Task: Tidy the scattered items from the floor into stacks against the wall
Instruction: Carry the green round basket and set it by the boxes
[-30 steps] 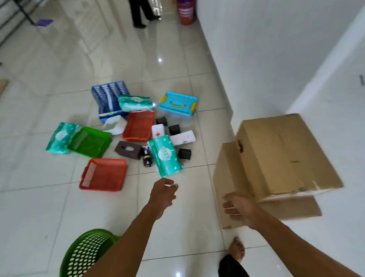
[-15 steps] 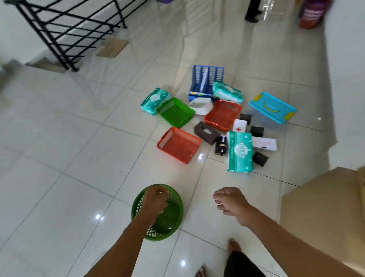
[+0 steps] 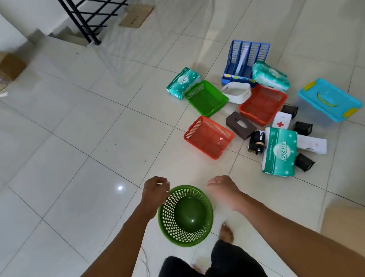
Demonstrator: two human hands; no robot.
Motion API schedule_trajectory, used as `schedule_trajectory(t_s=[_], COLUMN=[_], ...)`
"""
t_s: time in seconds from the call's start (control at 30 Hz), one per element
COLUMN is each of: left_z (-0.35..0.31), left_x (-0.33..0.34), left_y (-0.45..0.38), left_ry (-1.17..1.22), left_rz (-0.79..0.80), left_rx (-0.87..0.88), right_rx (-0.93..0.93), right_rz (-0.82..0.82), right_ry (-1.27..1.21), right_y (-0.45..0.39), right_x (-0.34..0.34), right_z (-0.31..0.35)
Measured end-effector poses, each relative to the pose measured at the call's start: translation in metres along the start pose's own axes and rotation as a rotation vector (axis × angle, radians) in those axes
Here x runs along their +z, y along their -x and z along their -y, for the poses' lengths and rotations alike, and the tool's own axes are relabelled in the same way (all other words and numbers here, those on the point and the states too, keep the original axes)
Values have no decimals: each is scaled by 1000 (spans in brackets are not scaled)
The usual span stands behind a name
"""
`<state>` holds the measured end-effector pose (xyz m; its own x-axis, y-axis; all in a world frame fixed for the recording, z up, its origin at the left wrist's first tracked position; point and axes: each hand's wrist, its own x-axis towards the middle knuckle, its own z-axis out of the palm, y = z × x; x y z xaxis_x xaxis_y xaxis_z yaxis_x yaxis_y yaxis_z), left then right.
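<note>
My left hand (image 3: 155,193) grips the rim of a round green perforated basket (image 3: 186,217) just in front of my feet. My right hand (image 3: 221,189) hovers beside the basket with curled fingers and holds nothing. Scattered on the tiles ahead to the right lie two orange trays (image 3: 208,137) (image 3: 263,104), a green tray (image 3: 206,98), a blue file rack (image 3: 245,57), a turquoise lidded box (image 3: 329,99), a small white basket (image 3: 236,92), a brown tissue box (image 3: 240,125), three teal tissue packs (image 3: 279,153), a first-aid box (image 3: 283,120) and small black items.
A cardboard box edge (image 3: 350,221) shows at the lower right. A black stair railing (image 3: 86,19) and steps stand at the upper left, with a small cardboard box (image 3: 7,65) beside them. A flat cardboard piece (image 3: 136,14) lies at the top.
My view swung left from the cardboard boxes by the wall. My left hand reached down and took the green basket's rim; my right hand left the box and came beside the basket.
</note>
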<state>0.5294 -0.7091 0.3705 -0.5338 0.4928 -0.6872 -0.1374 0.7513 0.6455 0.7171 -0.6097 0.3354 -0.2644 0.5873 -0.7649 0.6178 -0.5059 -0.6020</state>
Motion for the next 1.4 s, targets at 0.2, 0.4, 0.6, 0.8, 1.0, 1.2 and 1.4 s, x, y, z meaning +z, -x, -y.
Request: schedule_trajectory(t_s=[0.2, 0.4, 0.6, 0.8, 1.0, 1.2, 1.4], left_z=[-35, -49, -33, 12, 113, 210, 252], left_x=[-7, 1, -14, -29, -4, 37, 69], left_y=[-63, -143, -199, -228, -292, -378, -418], left_ry=[-120, -424, -782, -1017, -1238, -1334, -1241], left_rz=[121, 386, 664, 713, 622, 576, 639], left_rx=[-19, -2, 69, 81, 163, 257, 159], right_rx=[108, 215, 400, 607, 755, 901, 988], right_rz=[-109, -371, -666, -642, -640, -661, -657], right_ry=[-130, -404, -707, -839, -929, -1078, -1204], right_y=[-34, -52, -34, -18, -69, -158, -213], right_x=[0, 28, 106, 211, 292, 364, 405], right_z=[14, -1, -24, -50, -125, -212, -274])
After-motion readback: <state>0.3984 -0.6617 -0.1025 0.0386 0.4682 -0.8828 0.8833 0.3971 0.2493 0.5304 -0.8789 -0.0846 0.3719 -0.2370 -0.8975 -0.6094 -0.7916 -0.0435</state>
